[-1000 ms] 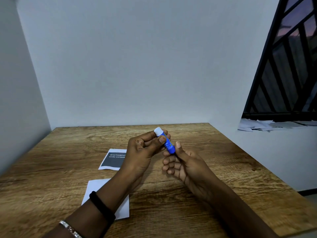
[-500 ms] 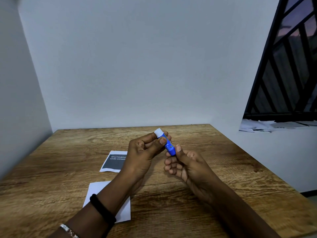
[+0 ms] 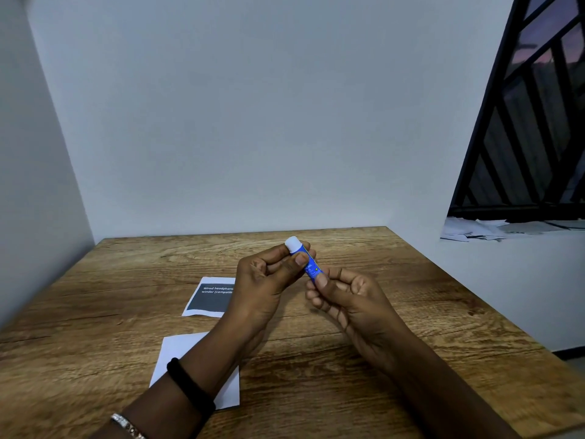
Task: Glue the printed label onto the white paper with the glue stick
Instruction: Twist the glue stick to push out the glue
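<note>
Table of brown wood fills the bottom. Left hand and right hand meet above its middle, each pinching one glue stick. White paper lies flat at 7 o'clock, partly under the left arm. Printed label lies at 12 o'clock from it. The blue stick tilts, white cap toward 11 o'clock.

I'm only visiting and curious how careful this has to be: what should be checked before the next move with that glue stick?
1. The left hand and right hand grip the glue stick: ok.
2. The white cap is off: not ok, it looks on.
3. The printed label lies flat on the table, in reach: ok.
4. The white paper is free of the forearm: cannot tell, the arm crosses over it.
5. Glue left inside: cannot tell.
</note>
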